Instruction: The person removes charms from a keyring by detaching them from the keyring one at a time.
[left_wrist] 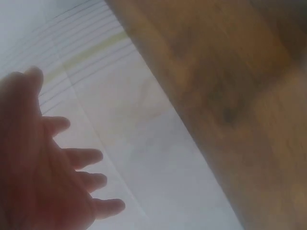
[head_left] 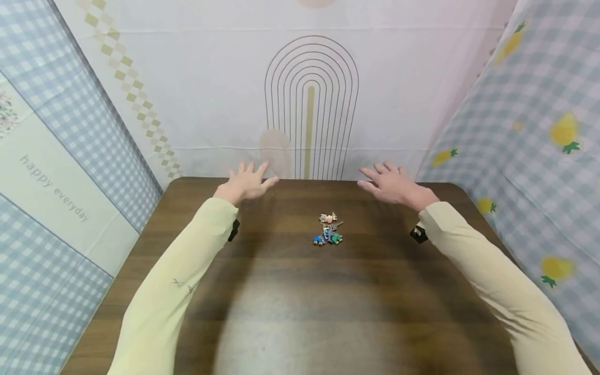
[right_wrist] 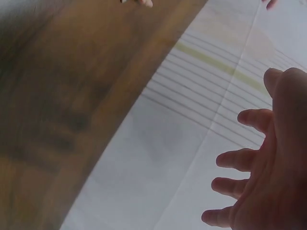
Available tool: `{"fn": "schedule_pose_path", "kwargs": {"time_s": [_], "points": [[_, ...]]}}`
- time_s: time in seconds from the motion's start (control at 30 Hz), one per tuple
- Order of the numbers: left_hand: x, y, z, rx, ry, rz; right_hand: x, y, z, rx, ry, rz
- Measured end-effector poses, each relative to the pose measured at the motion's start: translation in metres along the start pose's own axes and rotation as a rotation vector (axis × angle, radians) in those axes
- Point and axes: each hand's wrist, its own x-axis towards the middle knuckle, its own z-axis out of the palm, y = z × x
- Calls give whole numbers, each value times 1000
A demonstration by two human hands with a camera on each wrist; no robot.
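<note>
A small bunch of keys with figurine charms [head_left: 329, 235] lies on the brown wooden table [head_left: 309, 291], between and nearer than both hands. Blue and green figures show on it, along with a key; a pale pinkish figure [head_left: 328, 218] lies at its far side. My left hand [head_left: 246, 183] is held over the table's far left part, fingers spread and holding nothing. Over the far right part, my right hand [head_left: 391, 183] is likewise spread, with nothing in it. Both wrist views show the palms [left_wrist: 53, 187] with fingers [right_wrist: 235, 159] apart.
A white cloth with arch lines [head_left: 311, 104] hangs behind the table's far edge. Blue checked cloths hang at the left [head_left: 51, 172] and at the right [head_left: 525, 172], close to the table's sides. Dark wrist straps [head_left: 419, 234] show below the sleeve cuffs.
</note>
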Motion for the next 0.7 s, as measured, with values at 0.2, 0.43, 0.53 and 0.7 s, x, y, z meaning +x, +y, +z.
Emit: {"fn": "schedule_pose_path", "kwargs": {"time_s": [0.2,0.43,0.53,0.7], "points": [[1,14,10,-22,-16,32,5,-10,17,53,7,-18],[-1,34,23,-24,-3,89,11,-18,31,161,20,-11],[-1,44,32,-23,-8,110,11,-22,38,201,14,-33],[2,60,46,-40,-52,134,10,-29,48,285,36,-77]]}}
